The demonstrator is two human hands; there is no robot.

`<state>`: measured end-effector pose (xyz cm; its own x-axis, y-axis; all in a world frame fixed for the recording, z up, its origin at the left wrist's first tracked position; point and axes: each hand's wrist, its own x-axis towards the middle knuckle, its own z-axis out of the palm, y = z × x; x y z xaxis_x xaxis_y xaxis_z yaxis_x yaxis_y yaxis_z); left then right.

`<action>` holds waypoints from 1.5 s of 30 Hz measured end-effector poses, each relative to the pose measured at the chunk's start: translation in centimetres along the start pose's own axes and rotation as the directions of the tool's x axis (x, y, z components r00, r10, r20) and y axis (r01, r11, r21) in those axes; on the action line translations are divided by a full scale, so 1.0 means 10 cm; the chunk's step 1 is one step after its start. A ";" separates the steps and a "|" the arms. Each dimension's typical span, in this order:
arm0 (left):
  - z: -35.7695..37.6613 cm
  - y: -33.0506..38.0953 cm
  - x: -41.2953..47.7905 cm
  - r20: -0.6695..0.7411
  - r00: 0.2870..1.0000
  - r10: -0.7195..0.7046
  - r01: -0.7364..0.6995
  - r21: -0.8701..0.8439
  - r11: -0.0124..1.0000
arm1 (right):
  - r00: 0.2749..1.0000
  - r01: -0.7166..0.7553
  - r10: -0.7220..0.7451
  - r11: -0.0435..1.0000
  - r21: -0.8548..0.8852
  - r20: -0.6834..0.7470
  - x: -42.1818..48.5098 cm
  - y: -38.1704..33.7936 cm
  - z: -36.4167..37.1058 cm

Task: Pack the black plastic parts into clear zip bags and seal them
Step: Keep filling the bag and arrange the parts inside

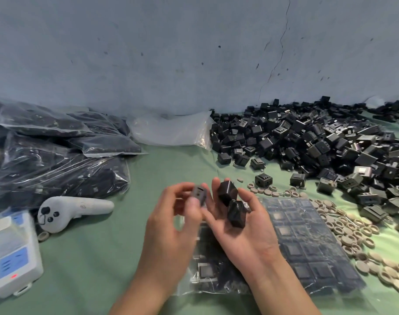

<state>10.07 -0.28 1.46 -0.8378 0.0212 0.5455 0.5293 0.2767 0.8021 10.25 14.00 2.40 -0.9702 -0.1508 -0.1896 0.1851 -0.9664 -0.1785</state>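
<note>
The left hand (171,226) is pinching one black part (199,196) at its fingertips while the right hand (246,235) is cradling two more parts (226,192) in curled fingers, the white device (12,258) labels too blurred to read.

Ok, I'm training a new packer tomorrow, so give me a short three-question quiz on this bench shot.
1. True or false: the right hand holds two black parts.
2. Pick one: the loose pile of black parts lies on the table's A) left side, B) right side, C) inside a box.
3. Fill in: the left hand pinches ___ small part.

Key: 1 true; 2 B; 3 one.
</note>
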 end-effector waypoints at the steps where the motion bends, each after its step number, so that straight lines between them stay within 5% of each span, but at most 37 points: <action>1: -0.03 -0.03 0.04 -0.060 0.994 -0.089 0.081 -0.124 0.989 | 1.000 0.005 -0.005 1.000 0.026 -0.005 0.00 -0.01 0.01; 4: -0.15 -0.19 0.13 -0.142 0.912 -0.384 0.337 -0.274 0.901 | 0.998 0.065 -0.066 0.997 0.048 0.005 -0.01 -0.10 0.01; 7: -0.22 -0.37 0.14 -0.122 0.862 -0.492 0.479 -0.123 0.869 | 0.952 0.299 -0.305 0.930 -0.213 0.001 -0.06 -0.27 0.04; 8: -0.23 -0.40 0.12 -0.105 0.872 -0.478 0.476 -0.043 0.879 | 0.891 0.420 -0.454 0.804 -0.421 0.022 -0.09 -0.33 0.04; 10: -0.24 -0.42 0.10 -0.082 0.915 -0.396 0.403 0.124 0.907 | 0.720 0.506 -0.665 0.311 -0.804 0.196 -0.14 -0.43 -0.01; 12: -0.25 -0.42 0.08 -0.040 0.948 -0.315 0.314 0.271 0.910 | 0.633 0.428 -0.697 -0.049 -0.902 0.338 -0.16 -0.50 -0.09; 18: -0.25 -0.46 0.06 0.082 0.955 -0.285 0.232 0.390 0.891 | 0.554 0.194 -0.631 -0.537 -0.821 0.543 -0.09 -0.59 -0.24; 29: -0.27 -0.48 0.08 0.204 0.900 -0.385 0.255 0.469 0.846 | 0.549 0.178 -0.641 -0.538 -0.824 0.537 -0.08 -0.59 -0.31; 32: -0.22 -0.43 0.12 0.208 0.856 -0.473 0.442 0.181 0.879 | 0.554 0.184 -0.643 -0.524 -0.831 0.529 -0.07 -0.61 -0.32; 37: -0.13 -0.30 0.15 0.301 0.689 -0.659 0.725 -0.293 0.624 | 0.570 0.186 -0.638 -0.514 -0.837 0.518 -0.06 -0.62 -0.33; 40: -0.07 -0.28 0.14 0.356 0.655 -0.666 0.754 -0.364 0.547 | 0.585 0.192 -0.631 -0.502 -0.843 0.510 -0.06 -0.62 -0.33; 45: -0.07 -0.31 0.12 0.372 0.692 -0.619 0.722 -0.388 0.573 | 0.584 0.204 -0.631 -0.494 -0.845 0.510 -0.08 -0.62 -0.33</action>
<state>7.52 -1.76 -0.26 -0.9568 0.2012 -0.2097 -0.2496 -0.1994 0.9476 10.36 20.79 0.45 -0.7636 0.4154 0.4944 -0.1572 0.6231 -0.7662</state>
